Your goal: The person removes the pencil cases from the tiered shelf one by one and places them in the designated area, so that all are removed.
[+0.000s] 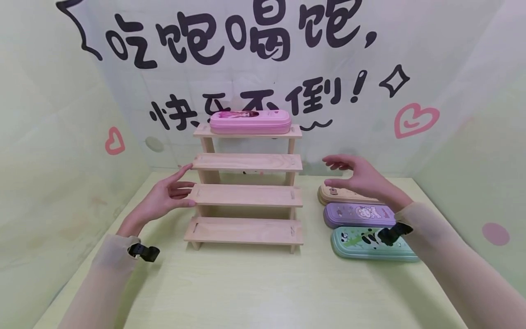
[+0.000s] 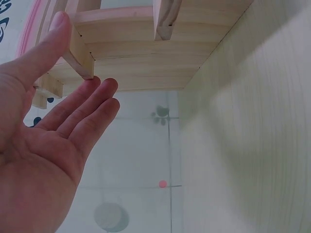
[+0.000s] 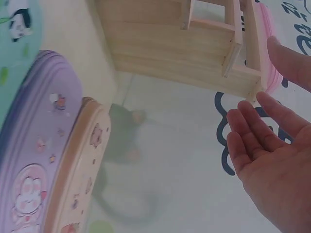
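A wooden tiered rack (image 1: pixel 246 195) with several step-like shelves stands at the back middle of the table. On its top shelf lies a pink pencil case (image 1: pixel 250 122). My left hand (image 1: pixel 166 196) is at the rack's left side, fingertips and thumb right at the shelf ends; in the left wrist view its fingers (image 2: pixel 95 114) are extended beside the wood. My right hand (image 1: pixel 357 176) hovers right of the rack, fingers loosely bent, holding nothing. Below it lie a tan pencil case (image 1: pixel 349 195), a purple one (image 1: pixel 357 215) and a green panda one (image 1: pixel 361 242), partly behind the right arm.
A white backdrop (image 1: pixel 263 82) with large black writing and hearts rises close behind the rack. Side walls (image 1: pixel 472 151) bound the pale table (image 1: pixel 246 288) left and right. Each wrist wears a black strap (image 1: pixel 144 251).
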The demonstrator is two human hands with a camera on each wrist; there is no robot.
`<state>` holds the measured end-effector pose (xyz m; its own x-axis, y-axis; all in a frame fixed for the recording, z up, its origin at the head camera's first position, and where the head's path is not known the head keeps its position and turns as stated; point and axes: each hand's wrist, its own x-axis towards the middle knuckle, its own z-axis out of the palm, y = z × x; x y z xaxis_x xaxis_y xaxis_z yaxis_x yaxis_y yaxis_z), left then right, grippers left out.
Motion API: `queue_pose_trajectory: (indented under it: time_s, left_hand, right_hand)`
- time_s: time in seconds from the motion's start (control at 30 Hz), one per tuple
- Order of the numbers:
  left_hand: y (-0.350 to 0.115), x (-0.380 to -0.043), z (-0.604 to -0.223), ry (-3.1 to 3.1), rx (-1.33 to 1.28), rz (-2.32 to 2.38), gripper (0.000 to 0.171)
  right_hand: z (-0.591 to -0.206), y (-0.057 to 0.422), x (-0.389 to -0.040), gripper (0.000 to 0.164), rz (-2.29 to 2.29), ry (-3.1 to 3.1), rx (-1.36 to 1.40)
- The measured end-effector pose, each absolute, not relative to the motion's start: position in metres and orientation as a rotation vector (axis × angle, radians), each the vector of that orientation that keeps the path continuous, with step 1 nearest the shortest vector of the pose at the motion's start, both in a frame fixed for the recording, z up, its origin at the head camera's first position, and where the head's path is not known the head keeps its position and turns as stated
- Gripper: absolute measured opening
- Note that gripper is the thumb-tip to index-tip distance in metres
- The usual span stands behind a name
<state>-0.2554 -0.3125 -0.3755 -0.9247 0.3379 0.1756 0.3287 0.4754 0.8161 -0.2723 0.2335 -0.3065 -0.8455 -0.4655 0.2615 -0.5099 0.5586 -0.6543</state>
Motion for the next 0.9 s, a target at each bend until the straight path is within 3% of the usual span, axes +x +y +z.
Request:
queue_pose_trajectory:
  time_s: [0.9]
  left_hand:
    - [-0.314,-0.258,-0.378,2.684,0.612,1.501,0.108]
  right_hand:
    - [-0.246,0.17,-0.343,0.071,1.22,-2.742,0.734]
